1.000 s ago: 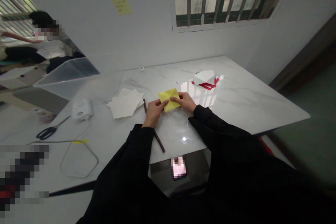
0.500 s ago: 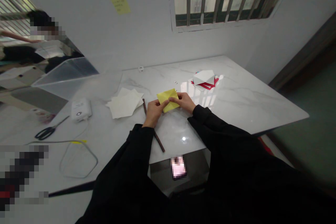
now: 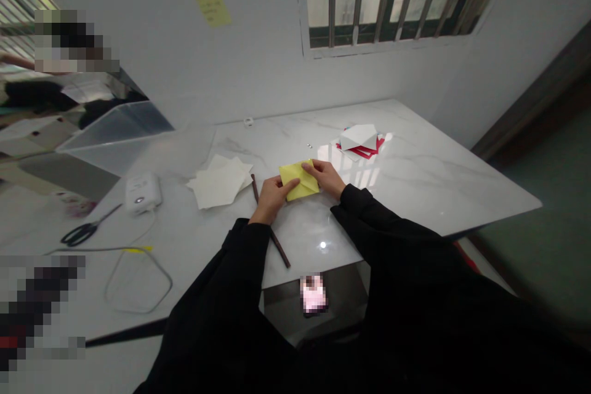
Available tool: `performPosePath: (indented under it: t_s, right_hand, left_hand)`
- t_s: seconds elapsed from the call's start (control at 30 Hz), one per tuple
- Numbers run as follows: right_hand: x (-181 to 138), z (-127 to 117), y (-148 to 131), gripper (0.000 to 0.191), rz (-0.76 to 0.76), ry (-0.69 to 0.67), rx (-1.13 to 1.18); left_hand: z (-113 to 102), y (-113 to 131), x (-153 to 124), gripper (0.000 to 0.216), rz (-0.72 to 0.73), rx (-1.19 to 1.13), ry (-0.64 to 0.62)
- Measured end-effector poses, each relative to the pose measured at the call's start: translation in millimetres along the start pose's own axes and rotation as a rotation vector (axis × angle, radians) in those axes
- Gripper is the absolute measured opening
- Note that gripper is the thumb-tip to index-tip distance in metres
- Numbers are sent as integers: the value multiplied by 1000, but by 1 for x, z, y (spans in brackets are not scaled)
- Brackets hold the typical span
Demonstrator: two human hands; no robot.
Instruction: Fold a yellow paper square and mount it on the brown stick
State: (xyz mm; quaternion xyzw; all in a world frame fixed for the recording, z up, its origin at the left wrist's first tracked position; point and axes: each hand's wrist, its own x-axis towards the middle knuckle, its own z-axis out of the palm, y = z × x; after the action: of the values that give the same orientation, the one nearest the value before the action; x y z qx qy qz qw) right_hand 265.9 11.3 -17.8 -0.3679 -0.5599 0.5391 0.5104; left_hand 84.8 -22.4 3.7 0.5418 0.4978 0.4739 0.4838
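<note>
A folded piece of yellow paper (image 3: pixel 302 188) is held up over the white marbled table (image 3: pixel 434 178). My left hand (image 3: pixel 270 196) pinches its left edge, thumb on the near face and fingers behind. My right hand (image 3: pixel 327 177) grips the upper right edge the same way, its thumb near the top. Creases run across the paper's face. A thin dark brown stick (image 3: pixel 279 250) lies partly under my left wrist. Left of that hand rests a pile of cream paper sheets (image 3: pixel 219 183).
White and red folded papers (image 3: pixel 360 138) lie at the back right. Scissors (image 3: pixel 83 233), a white device (image 3: pixel 142 192) with a cable and a clear plastic bin (image 3: pixel 117 132) are on the left. A yellow note (image 3: pixel 212 7) hangs on the wall. Another person is at far left.
The yellow paper has turned slightly and shifted a little right. My right thumb has moved from the paper's middle up to its top edge, apart from the left thumb.
</note>
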Motion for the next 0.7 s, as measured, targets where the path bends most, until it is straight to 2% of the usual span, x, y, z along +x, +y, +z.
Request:
performPosePath:
  t_s: [0.13,0.3,0.57,0.7]
  right_hand:
    - [2,-4,2,65,7,49,-84]
    - [0,-6,2,63,19,85,-88]
    - [0,-6,1,61,75,66,1]
    - [-2,-7,2,64,54,52,-61]
  left_hand:
    - [0,-1,1,43,-13,49,-2]
    - [0,-1,1,45,-28,13,-24]
    - [0,-1,1,44,-42,36,-45]
    - [0,-2,2,46,-25,-19,11]
